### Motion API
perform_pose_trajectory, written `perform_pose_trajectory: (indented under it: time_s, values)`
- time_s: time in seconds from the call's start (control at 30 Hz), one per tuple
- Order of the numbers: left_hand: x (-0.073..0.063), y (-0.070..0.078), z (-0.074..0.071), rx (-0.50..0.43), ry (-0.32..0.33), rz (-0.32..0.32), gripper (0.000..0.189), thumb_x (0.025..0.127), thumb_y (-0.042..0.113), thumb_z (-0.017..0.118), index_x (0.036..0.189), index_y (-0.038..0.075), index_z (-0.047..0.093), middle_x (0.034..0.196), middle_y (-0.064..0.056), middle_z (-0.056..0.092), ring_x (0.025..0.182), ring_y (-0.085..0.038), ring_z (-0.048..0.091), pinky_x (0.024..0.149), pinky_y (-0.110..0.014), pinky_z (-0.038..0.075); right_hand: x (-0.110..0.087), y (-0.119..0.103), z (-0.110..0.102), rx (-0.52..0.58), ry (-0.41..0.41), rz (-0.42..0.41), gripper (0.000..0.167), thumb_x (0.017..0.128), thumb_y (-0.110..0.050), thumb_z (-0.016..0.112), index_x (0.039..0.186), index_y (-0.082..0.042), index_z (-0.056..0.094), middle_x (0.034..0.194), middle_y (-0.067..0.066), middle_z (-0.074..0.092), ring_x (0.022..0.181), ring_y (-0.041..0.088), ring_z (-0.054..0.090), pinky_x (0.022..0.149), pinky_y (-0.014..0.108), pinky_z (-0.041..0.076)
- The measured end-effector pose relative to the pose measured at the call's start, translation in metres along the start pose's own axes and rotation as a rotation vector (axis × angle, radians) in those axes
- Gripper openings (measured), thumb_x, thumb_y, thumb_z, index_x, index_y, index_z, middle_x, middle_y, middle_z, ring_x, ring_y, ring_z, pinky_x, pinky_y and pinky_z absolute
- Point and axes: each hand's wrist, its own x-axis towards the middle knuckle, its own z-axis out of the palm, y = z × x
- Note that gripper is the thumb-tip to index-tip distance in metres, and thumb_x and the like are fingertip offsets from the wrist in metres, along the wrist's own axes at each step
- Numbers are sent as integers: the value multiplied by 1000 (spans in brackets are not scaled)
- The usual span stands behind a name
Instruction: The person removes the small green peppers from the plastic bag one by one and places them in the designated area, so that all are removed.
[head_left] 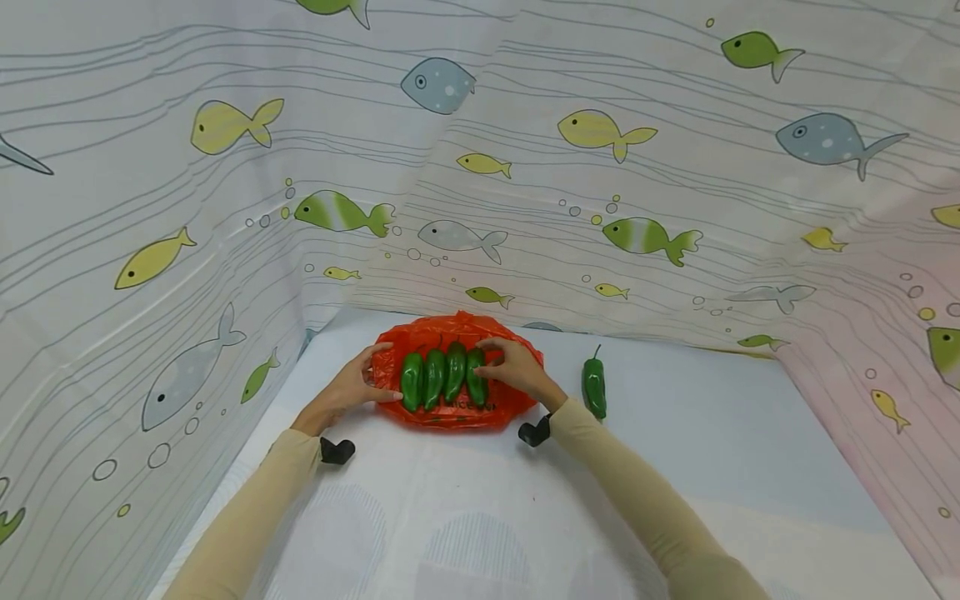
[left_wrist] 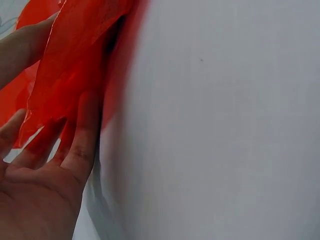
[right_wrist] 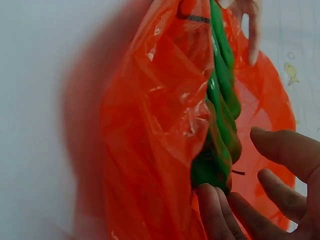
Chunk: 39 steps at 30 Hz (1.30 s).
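Several glossy green chili peppers (head_left: 432, 379) lie side by side on a red plastic bag (head_left: 397, 417) spread on the table. My left hand (head_left: 347, 390) is at the bag's left end, thumb reaching to the leftmost pepper (head_left: 412, 382). In the left wrist view its straight fingers (left_wrist: 85, 132) press against the red film and partly show through it. My right hand (head_left: 517, 367) is over the bag's right side, fingertips at the rightmost pepper (head_left: 477, 387). In the right wrist view its fingers are spread, some touching that pepper's end (right_wrist: 212, 172), thumb held apart.
Another green pepper (head_left: 594, 387) lies on the white tablecloth (head_left: 712, 433) to the right of the bag, stem pointing away. Fish-patterned curtains (head_left: 525, 208) stand behind the table and on both sides. Black wrist mounts (head_left: 534, 432) sit on both forearms.
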Motion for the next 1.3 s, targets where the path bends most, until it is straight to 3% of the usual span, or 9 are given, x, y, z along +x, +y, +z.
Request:
perform_pose_trajectory:
  time_s: [0.17, 0.4, 0.57, 0.77, 1.03, 1.3]
  values:
    - [0, -1, 1, 14, 8, -7, 102, 78, 11, 90, 160, 20, 31, 157, -18, 38, 139, -44, 42, 113, -58, 38, 5, 0, 4, -36, 9, 31, 56, 93, -27, 80, 143, -12, 59, 142, 9, 58, 99, 22, 63, 88, 37, 57]
    - [0, -3, 0, 35, 14, -13, 103, 78, 16, 92, 160, 21, 31, 160, -18, 34, 143, -46, 36, 115, -62, 33, 13, 2, 8, -64, 22, 70, 57, 93, -25, 79, 143, -10, 58, 146, 11, 55, 122, 28, 55, 106, 46, 49]
    - [-1, -3, -1, 40, 6, -18, 104, 77, 17, 92, 161, 20, 31, 161, -18, 32, 144, -47, 34, 115, -64, 32, 16, 6, 12, -65, 21, 89, 56, 93, -24, 79, 143, -9, 59, 144, 11, 57, 121, 27, 56, 107, 46, 48]
    - [-1, -2, -1, 46, 10, -17, 103, 77, 15, 92, 160, 21, 31, 159, -18, 34, 141, -46, 37, 113, -62, 36, 17, 5, 14, -54, 16, 107, 56, 93, -25, 78, 143, -9, 58, 140, 11, 60, 114, 25, 56, 104, 44, 50]
    - [-1, 0, -1, 39, 7, -22, 102, 77, 15, 92, 159, 23, 33, 160, -17, 33, 142, -45, 37, 114, -61, 35, 16, 6, 14, -2, 4, 135, 58, 92, -27, 80, 141, -4, 58, 127, 11, 63, 87, 22, 64, 81, 33, 57]
    - [-1, -3, -1, 38, 11, -21, 102, 78, 14, 91, 160, 22, 31, 159, -18, 34, 140, -45, 39, 112, -60, 38, 16, 4, 15, -8, 16, 126, 59, 89, -29, 83, 137, -4, 60, 130, 10, 63, 113, 27, 57, 104, 45, 49]
